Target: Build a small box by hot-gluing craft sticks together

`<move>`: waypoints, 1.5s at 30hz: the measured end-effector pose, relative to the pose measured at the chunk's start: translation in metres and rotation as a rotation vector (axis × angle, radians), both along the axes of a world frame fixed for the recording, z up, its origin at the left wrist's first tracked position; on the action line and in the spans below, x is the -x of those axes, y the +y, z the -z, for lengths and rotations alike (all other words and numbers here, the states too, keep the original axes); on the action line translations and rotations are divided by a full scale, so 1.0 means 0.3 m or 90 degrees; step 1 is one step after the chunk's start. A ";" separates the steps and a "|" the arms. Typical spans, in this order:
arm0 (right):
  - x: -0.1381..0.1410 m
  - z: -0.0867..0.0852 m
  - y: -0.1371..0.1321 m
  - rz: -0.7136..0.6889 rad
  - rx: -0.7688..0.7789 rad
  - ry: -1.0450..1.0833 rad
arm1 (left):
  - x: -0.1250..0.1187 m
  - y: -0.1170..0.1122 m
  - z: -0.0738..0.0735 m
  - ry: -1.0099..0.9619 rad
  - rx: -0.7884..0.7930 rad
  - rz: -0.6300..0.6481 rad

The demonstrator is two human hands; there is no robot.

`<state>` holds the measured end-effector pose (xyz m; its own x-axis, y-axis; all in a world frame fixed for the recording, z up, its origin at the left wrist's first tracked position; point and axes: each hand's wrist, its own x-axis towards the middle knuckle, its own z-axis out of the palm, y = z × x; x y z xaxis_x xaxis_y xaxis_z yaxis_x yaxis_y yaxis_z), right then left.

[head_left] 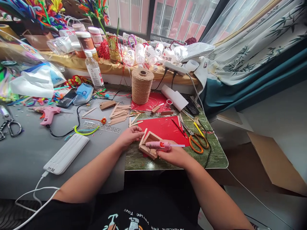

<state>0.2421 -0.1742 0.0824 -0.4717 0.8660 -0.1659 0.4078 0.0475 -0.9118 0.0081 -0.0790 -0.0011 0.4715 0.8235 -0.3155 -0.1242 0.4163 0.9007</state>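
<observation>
R hand (pixel 173 155) grips pink glue gun (pixel 157 145), hiding pt of stick box (pixel 146 151); L hand (pixel 129 137) hold unclear.

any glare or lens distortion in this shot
All in the head view: a glare spot on the green tabletop, just below the wooden box; bottles by the bright window look washed out; the curtain seems stretched toward the right edge.

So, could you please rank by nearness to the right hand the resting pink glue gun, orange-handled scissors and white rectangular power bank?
1. Orange-handled scissors, right of the right hand
2. White power bank, left
3. Resting pink glue gun, farther left
</observation>
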 end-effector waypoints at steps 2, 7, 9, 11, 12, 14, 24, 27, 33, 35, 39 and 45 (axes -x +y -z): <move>-0.001 -0.005 -0.001 0.006 0.001 0.014 | -0.001 0.000 -0.005 -0.004 0.024 0.002; -0.035 0.012 -0.017 0.054 0.000 0.049 | 0.004 0.008 -0.006 -0.015 0.038 0.008; -0.062 0.052 -0.033 0.104 0.034 0.097 | 0.005 0.014 -0.008 -0.019 0.037 0.006; -0.093 0.113 -0.049 0.178 0.099 0.179 | 0.005 0.019 -0.015 -0.004 0.022 0.001; -0.109 0.147 -0.054 0.220 0.129 0.235 | 0.004 0.021 -0.022 0.012 0.010 0.001; -0.139 0.214 -0.056 0.281 0.159 0.358 | -0.001 0.025 -0.040 0.048 -0.024 0.008; -0.213 0.314 -0.010 0.373 0.162 0.549 | -0.018 0.026 -0.119 0.205 -0.119 0.068; -0.216 0.317 -0.008 0.366 0.171 0.553 | -0.025 0.019 -0.130 0.245 -0.151 0.079; -0.220 0.323 -0.009 0.368 0.186 0.577 | -0.036 0.013 -0.138 0.307 -0.201 0.084; -0.221 0.323 -0.011 0.367 0.190 0.573 | -0.038 0.014 -0.136 0.318 -0.207 0.084; -0.220 0.319 -0.014 0.370 0.189 0.557 | -0.043 0.015 -0.126 0.327 -0.217 0.079; -0.219 0.315 -0.015 0.363 0.183 0.558 | -0.043 0.019 -0.118 0.327 -0.231 0.081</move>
<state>0.3077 -0.1786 -0.0122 -0.0647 0.9780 -0.1984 -0.4972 -0.2040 -0.8433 0.0210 -0.0733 0.0342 0.4359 0.8678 -0.2388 0.3916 0.0560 0.9184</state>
